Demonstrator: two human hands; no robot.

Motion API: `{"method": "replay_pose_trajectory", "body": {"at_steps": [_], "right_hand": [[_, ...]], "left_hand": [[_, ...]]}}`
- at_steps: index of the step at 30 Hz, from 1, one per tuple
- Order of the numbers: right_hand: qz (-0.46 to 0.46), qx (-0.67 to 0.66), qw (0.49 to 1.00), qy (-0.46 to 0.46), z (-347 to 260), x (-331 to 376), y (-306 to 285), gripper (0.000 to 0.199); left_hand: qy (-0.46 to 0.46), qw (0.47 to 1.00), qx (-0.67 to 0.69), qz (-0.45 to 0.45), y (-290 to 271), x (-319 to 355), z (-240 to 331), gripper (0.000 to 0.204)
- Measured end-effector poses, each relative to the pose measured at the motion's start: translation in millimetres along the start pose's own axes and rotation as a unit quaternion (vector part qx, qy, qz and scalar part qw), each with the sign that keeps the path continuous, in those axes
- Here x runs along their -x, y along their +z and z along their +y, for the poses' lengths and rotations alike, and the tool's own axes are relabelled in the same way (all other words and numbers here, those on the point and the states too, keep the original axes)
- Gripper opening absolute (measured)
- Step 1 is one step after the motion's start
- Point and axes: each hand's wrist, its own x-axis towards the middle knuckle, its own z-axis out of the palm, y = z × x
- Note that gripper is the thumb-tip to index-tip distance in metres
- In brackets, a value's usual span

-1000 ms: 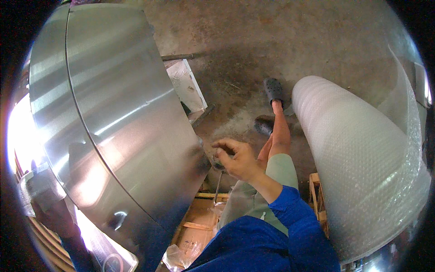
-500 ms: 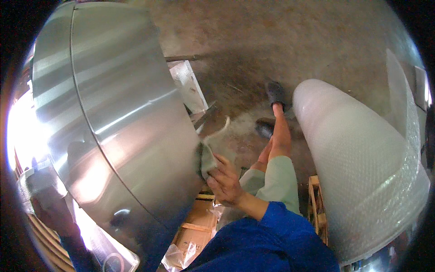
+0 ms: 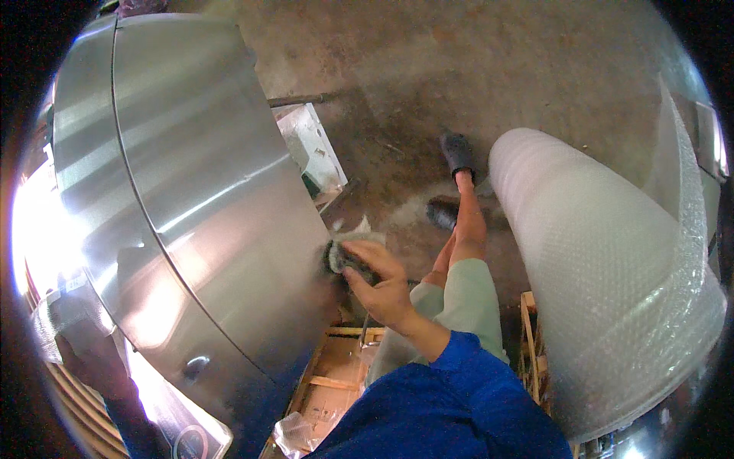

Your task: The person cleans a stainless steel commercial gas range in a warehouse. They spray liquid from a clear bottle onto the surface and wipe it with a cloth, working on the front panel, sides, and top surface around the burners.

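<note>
A large brushed-metal cabinet, with a long curved seam, fills the left side. My right hand is closed around a crumpled grey-white rag at the cabinet's near right edge. Part of the rag sticks up behind the fingers; the rest is hidden in the grip. At the lower left, my left hand shows as a dark shape in shadow, by the cabinet's far left edge and some bubble wrap. Its fingers cannot be made out.
A big roll of bubble wrap stands on the right, its loose end raised. Wooden crate framing and crumpled plastic lie below the cabinet. A white open box sits beyond its edge. My legs and dark shoes are on the concrete floor.
My right hand has turned and shifted slightly up and right, with the rag bunched more tightly. The rag's long loose tail no longer shows. The view has shifted slightly.
</note>
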Motion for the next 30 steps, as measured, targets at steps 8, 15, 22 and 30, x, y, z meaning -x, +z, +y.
{"method": "replay_pose_trajectory", "body": {"at_steps": [8,15,22,30], "right_hand": [[-0.013,0.043,0.999,0.006,0.1,-8.6,-3.8,0.020],[-0.032,0.045,0.998,-0.018,4.3,-18.6,1.6,0.006],[-0.027,0.050,0.996,-0.064,2.1,-20.1,5.4,0.005],[-0.034,0.004,0.998,-0.055,2.9,-24.8,5.0,0.008]], "left_hand": [[0.022,0.996,-0.087,-0.012,32.4,8.4,-17.3,0.052],[0.034,0.981,-0.183,-0.064,55.2,0.4,-37.8,0.068],[0.019,0.992,-0.119,-0.037,52.9,-0.9,-33.5,0.067],[0.012,0.997,-0.073,-0.014,46.0,1.6,-25.0,0.065]]}}
